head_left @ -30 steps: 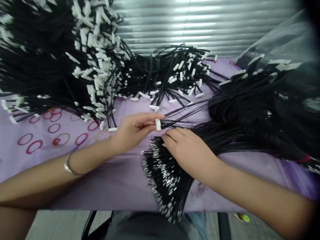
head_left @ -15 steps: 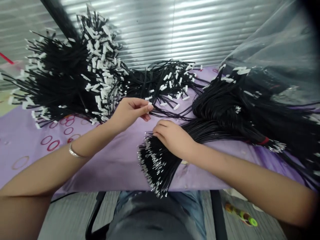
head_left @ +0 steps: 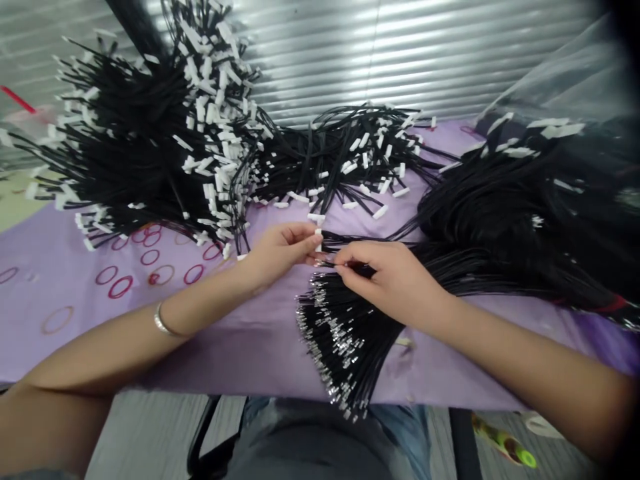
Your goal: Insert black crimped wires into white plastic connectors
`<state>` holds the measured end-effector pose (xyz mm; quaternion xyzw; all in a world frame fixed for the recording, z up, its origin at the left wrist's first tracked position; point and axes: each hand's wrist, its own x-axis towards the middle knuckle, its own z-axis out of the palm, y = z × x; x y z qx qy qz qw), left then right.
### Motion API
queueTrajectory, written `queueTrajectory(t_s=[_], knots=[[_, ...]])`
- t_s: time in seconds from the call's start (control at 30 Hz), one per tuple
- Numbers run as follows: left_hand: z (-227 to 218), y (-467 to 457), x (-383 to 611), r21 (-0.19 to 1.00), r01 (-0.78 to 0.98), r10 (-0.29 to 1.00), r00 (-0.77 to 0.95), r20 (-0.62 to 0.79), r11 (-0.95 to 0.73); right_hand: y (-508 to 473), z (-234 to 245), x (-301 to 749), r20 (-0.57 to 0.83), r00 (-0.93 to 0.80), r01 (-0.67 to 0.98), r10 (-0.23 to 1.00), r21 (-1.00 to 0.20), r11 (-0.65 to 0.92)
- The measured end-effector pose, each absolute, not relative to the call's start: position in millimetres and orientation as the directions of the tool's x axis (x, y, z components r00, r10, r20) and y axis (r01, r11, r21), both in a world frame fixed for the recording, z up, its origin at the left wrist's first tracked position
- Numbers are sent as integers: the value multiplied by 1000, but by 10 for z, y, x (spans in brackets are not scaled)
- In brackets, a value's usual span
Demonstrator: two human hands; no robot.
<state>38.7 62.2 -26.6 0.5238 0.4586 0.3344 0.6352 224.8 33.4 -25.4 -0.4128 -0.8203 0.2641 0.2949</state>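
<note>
A small workshop is indicated by heaped white-ended cables (head_left: 145, 143) and fanned metal-tipped wires (head_left: 347, 337) laid across a purple-covered desk (head_left: 225, 360).

My left hand (head_left: 275, 255) and right hand (head_left: 397, 280) pinch close together, fingers (head_left: 356, 252) bent, both forearms (head_left: 207, 303) slanting inward from the sides.

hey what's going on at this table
A person's left hand grips a small white connector with black wires running from its right side. Just below it, the right hand pinches a black wire near its end. A fan of metal-tipped wires lies under and in front of the right hand. Piles of wires with white connectors sit farther back, and rubber bands lie on the purple cloth.
</note>
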Motion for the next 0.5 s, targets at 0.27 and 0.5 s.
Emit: queueTrajectory(t_s=[0.27,0.5], knots=[[-231,618,374,978,42,905,372,-207,206,381,-253,2286,255,-454,411,854,-790,455],[-353,564,349,967,-5,886,401,-231,254,324,-93,2263,188,-504,537,843,-696,477]])
